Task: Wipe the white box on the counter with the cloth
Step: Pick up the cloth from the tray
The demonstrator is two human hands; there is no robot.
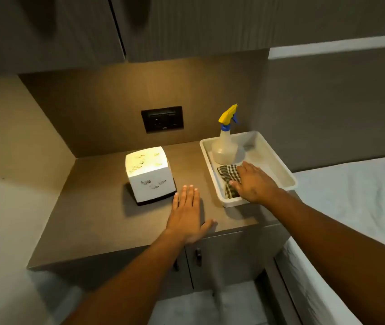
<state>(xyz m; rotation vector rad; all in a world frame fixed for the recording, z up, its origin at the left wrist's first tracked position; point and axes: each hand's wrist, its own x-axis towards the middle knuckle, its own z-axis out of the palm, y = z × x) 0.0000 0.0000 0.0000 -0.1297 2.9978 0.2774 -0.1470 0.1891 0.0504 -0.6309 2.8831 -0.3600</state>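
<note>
A white cube-shaped box (148,174) with small dark prints and a dark base stands on the brown counter (97,219). A checked cloth (229,178) lies crumpled in a white tray (278,165) at the counter's right end. My right hand (253,182) rests on top of the cloth, fingers spread over it, not visibly closed around it. My left hand (186,212) lies flat on the counter, fingers apart, just right of the box's front corner and holding nothing.
A spray bottle (225,141) with a yellow and blue head stands at the back of the tray. A black socket panel (162,118) is on the back wall. Cabinets hang overhead, cupboard doors (229,259) sit below the counter, and a white bed (355,207) lies to the right.
</note>
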